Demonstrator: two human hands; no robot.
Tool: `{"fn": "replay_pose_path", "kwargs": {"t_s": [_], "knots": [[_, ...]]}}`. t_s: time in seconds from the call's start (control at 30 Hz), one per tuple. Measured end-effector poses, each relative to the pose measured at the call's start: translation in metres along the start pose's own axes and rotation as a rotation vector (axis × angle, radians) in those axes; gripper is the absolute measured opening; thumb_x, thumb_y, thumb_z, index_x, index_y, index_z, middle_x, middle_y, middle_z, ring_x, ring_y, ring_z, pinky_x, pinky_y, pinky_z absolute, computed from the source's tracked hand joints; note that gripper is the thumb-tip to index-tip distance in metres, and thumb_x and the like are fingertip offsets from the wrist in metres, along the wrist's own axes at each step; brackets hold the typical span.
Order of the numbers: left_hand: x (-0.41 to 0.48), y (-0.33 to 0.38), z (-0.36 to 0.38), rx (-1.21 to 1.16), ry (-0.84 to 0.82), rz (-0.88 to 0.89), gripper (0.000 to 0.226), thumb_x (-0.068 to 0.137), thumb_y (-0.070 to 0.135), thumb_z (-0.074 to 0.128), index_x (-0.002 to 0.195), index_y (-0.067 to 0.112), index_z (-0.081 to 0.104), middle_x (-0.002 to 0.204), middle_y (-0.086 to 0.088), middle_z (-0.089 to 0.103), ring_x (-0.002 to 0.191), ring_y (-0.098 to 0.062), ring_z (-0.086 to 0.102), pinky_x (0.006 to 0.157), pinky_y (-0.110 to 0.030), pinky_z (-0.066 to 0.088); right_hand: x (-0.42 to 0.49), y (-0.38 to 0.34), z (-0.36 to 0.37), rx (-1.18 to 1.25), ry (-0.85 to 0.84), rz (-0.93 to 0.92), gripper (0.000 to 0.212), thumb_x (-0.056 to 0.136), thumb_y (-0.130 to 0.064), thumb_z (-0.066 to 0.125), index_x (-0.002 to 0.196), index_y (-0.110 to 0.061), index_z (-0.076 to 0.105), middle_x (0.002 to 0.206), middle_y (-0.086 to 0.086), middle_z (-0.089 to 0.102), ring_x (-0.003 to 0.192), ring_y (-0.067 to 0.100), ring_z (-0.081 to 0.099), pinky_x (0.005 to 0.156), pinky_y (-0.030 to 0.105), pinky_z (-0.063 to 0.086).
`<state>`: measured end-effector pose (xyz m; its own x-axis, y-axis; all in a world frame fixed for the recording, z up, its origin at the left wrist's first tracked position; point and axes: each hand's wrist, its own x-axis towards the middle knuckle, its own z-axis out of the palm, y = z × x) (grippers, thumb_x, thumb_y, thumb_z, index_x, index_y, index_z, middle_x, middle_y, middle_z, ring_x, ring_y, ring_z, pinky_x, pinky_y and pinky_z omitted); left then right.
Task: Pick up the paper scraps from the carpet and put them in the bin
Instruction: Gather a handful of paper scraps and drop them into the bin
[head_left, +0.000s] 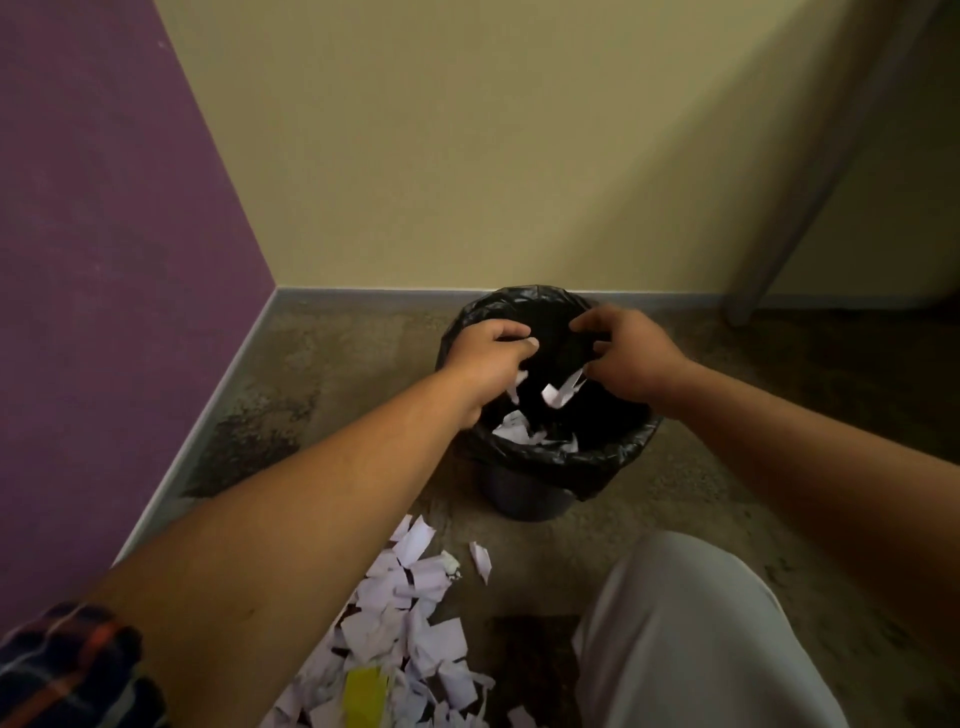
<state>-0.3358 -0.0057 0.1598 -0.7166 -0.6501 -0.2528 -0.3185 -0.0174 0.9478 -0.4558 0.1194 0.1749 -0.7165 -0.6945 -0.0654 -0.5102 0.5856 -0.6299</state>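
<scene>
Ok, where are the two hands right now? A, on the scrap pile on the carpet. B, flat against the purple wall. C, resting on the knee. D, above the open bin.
D: the left hand and right hand are both over the black-lined bin, with white paper scraps just beneath them, while the scrap pile lies on the carpet nearer the camera.

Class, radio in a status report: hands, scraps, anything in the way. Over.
Left hand, right hand curled over bin; paper scraps at both, grip unclear. Pile of scraps left on carpet. Bin mouth unobstructed.
</scene>
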Motion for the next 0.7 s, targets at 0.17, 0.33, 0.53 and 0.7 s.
{"fn": "replay_pose_path", "kwargs": {"t_s": [0.17, 0.33, 0.53, 0.7], "knots": [[-0.012, -0.03, -0.022, 0.043, 0.45, 0.138, 0.012, 0.085, 0.015, 0.066, 0.095, 0.02, 0.069, 0.083, 0.008, 0.066, 0.078, -0.005, 0.063, 0.072, -0.018, 0.046, -0.01, -0.013, 0.011, 0.067, 0.01, -0.099, 0.037, 0.084, 0.004, 0.057, 0.111, -0.019, 0.068, 0.106, -0.004, 0.068, 0.101, 0.013, 0.065, 0.09, 0.029, 0.053], [-0.045, -0.097, -0.075, 0.205, 0.612, 0.085, 0.017, 0.085, 0.017, 0.066, 0.101, 0.022, 0.061, 0.095, 0.002, 0.067, 0.083, -0.01, 0.065, 0.079, -0.027, 0.053, -0.04, -0.06, 0.044, 0.229, -0.116, -0.224, 0.027, 0.083, 0.007, 0.055, 0.093, -0.015, 0.07, 0.091, 0.001, 0.073, 0.085, 0.012, 0.069, 0.07, 0.017, 0.052], [-0.086, -0.206, -0.099, 0.466, 0.367, -0.319, 0.039, 0.078, 0.022, 0.071, 0.115, 0.015, 0.06, 0.117, -0.01, 0.066, 0.108, -0.031, 0.063, 0.092, -0.037, 0.051, -0.081, -0.07, 0.174, 0.045, -0.452, -0.211, 0.01, 0.08, -0.015, 0.068, 0.089, -0.018, 0.068, 0.088, -0.003, 0.069, 0.088, 0.017, 0.066, 0.073, 0.022, 0.046], [-0.128, -0.275, -0.104, 0.813, 0.352, -0.367, 0.037, 0.084, 0.025, 0.065, 0.12, 0.026, 0.059, 0.125, -0.004, 0.058, 0.113, -0.029, 0.058, 0.097, -0.039, 0.045, -0.115, -0.017, 0.276, -0.196, -0.628, -0.005, 0.056, 0.076, -0.035, 0.075, 0.126, -0.018, 0.057, 0.13, 0.008, 0.059, 0.119, 0.025, 0.056, 0.098, 0.034, 0.046]]}}
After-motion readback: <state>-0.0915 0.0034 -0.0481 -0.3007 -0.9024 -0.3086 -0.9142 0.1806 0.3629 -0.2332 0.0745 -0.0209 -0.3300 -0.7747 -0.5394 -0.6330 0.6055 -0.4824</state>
